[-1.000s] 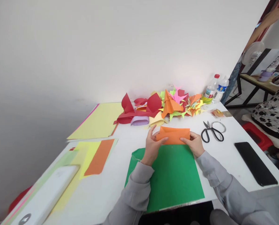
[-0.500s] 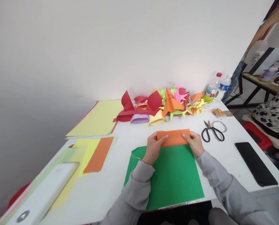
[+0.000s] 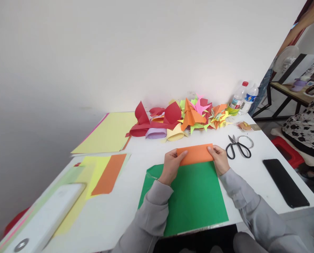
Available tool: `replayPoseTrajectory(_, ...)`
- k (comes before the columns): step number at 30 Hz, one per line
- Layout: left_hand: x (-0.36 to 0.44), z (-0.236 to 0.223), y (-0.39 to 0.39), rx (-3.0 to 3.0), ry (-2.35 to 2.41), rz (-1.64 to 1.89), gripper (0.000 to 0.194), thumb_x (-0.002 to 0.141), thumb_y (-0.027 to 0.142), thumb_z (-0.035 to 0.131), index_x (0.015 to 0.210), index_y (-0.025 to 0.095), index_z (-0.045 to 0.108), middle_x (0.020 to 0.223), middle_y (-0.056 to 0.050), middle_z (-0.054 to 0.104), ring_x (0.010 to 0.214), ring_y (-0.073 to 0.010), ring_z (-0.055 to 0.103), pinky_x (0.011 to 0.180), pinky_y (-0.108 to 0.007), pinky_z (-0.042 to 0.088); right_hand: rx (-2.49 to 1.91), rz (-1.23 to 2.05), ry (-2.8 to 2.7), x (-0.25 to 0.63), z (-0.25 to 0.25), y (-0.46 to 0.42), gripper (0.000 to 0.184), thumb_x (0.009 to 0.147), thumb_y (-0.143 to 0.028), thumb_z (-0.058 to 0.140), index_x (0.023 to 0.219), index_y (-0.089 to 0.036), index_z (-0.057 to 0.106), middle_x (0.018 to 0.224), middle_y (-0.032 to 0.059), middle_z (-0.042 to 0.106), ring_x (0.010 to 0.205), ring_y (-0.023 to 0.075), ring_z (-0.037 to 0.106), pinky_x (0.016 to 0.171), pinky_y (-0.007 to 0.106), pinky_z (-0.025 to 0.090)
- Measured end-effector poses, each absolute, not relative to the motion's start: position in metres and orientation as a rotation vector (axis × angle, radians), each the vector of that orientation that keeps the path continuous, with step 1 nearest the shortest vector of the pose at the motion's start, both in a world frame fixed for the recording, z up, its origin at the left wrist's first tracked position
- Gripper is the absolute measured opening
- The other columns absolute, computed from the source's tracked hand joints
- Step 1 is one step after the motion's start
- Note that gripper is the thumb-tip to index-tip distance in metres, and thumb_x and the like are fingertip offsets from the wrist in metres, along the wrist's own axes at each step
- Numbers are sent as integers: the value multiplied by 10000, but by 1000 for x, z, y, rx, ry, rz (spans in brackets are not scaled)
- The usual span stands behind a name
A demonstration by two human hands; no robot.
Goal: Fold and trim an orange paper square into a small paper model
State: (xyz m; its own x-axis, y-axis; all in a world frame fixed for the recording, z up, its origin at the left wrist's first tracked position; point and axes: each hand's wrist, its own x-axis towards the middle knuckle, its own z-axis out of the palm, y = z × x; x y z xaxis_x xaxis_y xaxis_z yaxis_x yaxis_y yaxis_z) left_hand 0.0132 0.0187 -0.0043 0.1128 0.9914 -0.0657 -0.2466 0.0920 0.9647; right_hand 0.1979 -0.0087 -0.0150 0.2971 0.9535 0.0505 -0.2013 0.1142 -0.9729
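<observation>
A folded piece of orange paper (image 3: 195, 155) is held up level between my two hands, above the far edge of a green sheet (image 3: 196, 200). My left hand (image 3: 171, 165) grips its left end, thumb lying across the front. At the other end, my right hand (image 3: 219, 160) pinches the right edge near the upper corner, thumb on the front. The fingers behind the paper are hidden. The green sheet lies flat at the table's front edge, its far left corner creased.
Folded paper planes (image 3: 191, 116) and curled red paper shapes (image 3: 157, 121) stand along the wall. Scissors (image 3: 237, 147) and a black phone (image 3: 286, 182) lie on the right, bottles (image 3: 237, 100) behind. Coloured sheets (image 3: 106, 175) and a white device (image 3: 51, 214) occupy the left. People are at the right.
My right thumb has shifted slightly right and up, toward the orange paper's upper right corner. The paper now tilts a little, right end higher. The whole view has drifted slightly.
</observation>
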Motion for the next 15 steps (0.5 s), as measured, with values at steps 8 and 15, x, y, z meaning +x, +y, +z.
replayPoseTrajectory(8,13,-2,18,1041,1012,1175,293,602,388,779,743,141,708,687,-28,688,640,-165,609,597,-279,482,-1142,977,-834,201,-16,-7,257,658,-443,745,705,-193,709,677,5,688,607,159,568,581,280,435)
replayPoseTrajectory(15,13,0,17,1032,1005,1169,299,591,395,785,737,146,707,705,-34,700,651,-170,619,613,-286,489,-1126,987,-820,201,-14,-8,237,668,-419,744,677,-186,701,651,-6,666,594,142,540,563,264,410)
